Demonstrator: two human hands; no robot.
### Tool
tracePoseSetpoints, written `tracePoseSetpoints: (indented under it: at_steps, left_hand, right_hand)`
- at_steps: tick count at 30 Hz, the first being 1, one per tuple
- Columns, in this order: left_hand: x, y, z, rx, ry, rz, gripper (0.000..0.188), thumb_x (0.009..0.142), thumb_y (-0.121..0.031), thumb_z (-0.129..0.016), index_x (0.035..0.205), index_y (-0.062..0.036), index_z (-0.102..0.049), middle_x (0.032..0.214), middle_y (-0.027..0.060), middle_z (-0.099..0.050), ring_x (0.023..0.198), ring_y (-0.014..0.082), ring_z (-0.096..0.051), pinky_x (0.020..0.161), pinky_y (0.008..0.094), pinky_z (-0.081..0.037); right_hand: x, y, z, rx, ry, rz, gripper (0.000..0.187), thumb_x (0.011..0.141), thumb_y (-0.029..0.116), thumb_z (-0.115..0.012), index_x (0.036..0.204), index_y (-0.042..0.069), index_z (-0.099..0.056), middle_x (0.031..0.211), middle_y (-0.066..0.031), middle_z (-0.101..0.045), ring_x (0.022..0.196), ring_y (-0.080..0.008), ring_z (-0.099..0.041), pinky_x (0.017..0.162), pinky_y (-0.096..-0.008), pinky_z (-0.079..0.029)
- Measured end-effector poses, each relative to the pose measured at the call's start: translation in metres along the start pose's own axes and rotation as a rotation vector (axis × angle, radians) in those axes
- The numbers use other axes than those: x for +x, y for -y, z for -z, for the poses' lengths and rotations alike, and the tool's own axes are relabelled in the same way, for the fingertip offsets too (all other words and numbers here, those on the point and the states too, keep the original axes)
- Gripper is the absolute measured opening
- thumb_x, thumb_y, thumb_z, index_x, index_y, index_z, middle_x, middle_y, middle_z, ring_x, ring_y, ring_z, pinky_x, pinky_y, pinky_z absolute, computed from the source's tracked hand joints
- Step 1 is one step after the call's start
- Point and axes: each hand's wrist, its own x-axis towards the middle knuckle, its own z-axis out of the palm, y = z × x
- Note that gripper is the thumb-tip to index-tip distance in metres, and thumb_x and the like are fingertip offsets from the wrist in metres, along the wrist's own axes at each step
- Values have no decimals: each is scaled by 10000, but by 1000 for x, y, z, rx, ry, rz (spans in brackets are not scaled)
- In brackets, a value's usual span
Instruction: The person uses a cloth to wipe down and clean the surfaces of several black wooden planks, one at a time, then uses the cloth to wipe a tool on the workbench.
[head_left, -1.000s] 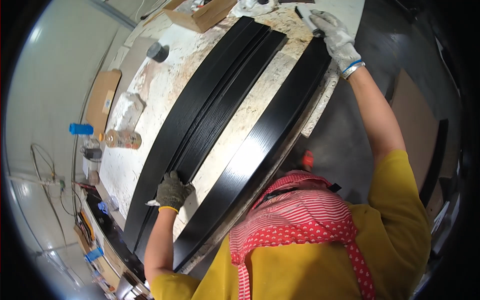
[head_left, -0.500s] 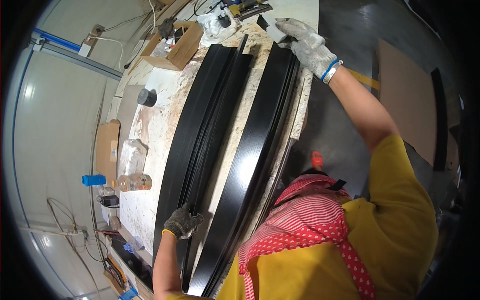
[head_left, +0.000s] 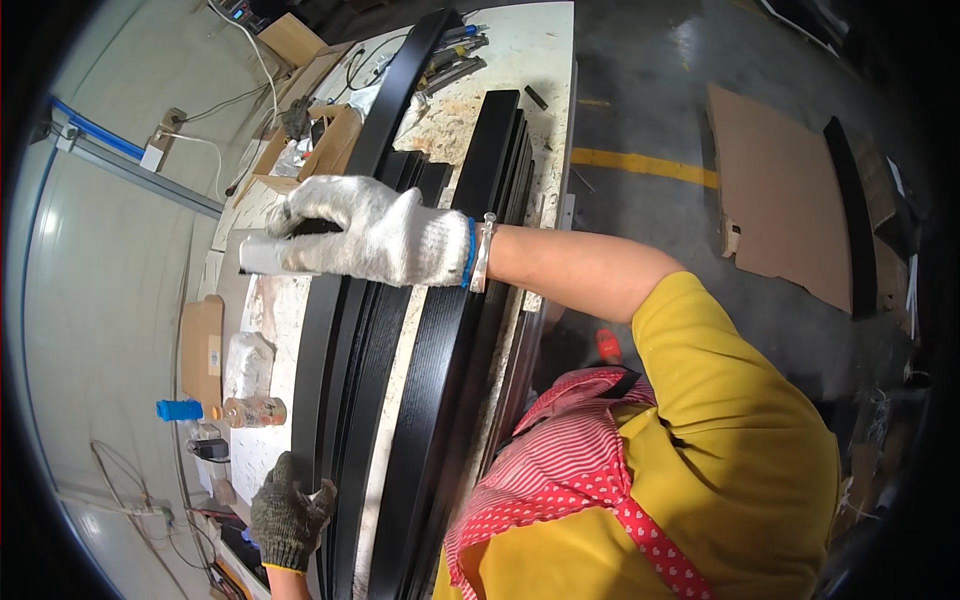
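Observation:
My right hand (head_left: 375, 235), in a whitish knit glove, reaches across the boards and grips a small pale block (head_left: 263, 256) with a dark edge. The block is above the left side of the worktable. My left hand (head_left: 290, 515), in a dark grey-green glove, is closed around the near part of a long black board (head_left: 392, 100). This board slants past the others to the table's far end, and my right hand hides its middle. Beside it lie more black grooved strips (head_left: 372, 370). A second stack of black boards (head_left: 440, 350) runs along the right edge.
A worn white table (head_left: 545, 60) carries a cardboard box (head_left: 335, 140) of odds and ends and several tools (head_left: 455, 60). At the left are a clear bottle (head_left: 255, 411), a plastic-wrapped bundle (head_left: 250, 362) and a blue object (head_left: 180, 410). Flat cardboard (head_left: 780, 200) lies right.
My right hand has swung left and nearer with the block. My left hand has moved left and down onto the leftmost board, whose far end now reaches over the tools.

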Motion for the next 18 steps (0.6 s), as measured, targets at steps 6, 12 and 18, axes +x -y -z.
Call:
tracePoseSetpoints:
  at_steps: [6, 12, 18]
  left_hand:
    - [-22, -52, -4, 97, -120, 35, 600, 759, -331, -757, 1222, 19, -608, 1044, 205, -683, 924, 372, -687, 813, 433, -553]
    - [-25, -91, -21, 40, 32, 72, 733, 753, -446, -783, 1269, 37, -592, 1092, 227, -680, 980, 393, -679, 873, 445, -546]
    - [-30, -99, -32, -54, 127, 155, 772, 732, -523, -794, 1271, -8, -593, 1114, 245, -653, 976, 407, -661, 818, 468, -541]
  right_hand:
    - [-7, -18, 35, -130, 113, -92, 375, 894, 240, -737, 1170, 0, -655, 1094, -109, -675, 1060, -176, -626, 962, -312, -492]
    - [-30, -62, 61, 136, 129, -499, 329, 916, 186, -719, 1187, 12, -653, 1012, -50, -663, 881, -82, -614, 749, -241, -529]
    - [-39, -85, 66, -196, 252, -76, 413, 925, 347, -653, 1120, -15, -698, 993, -106, -705, 924, -175, -632, 868, -316, -499]
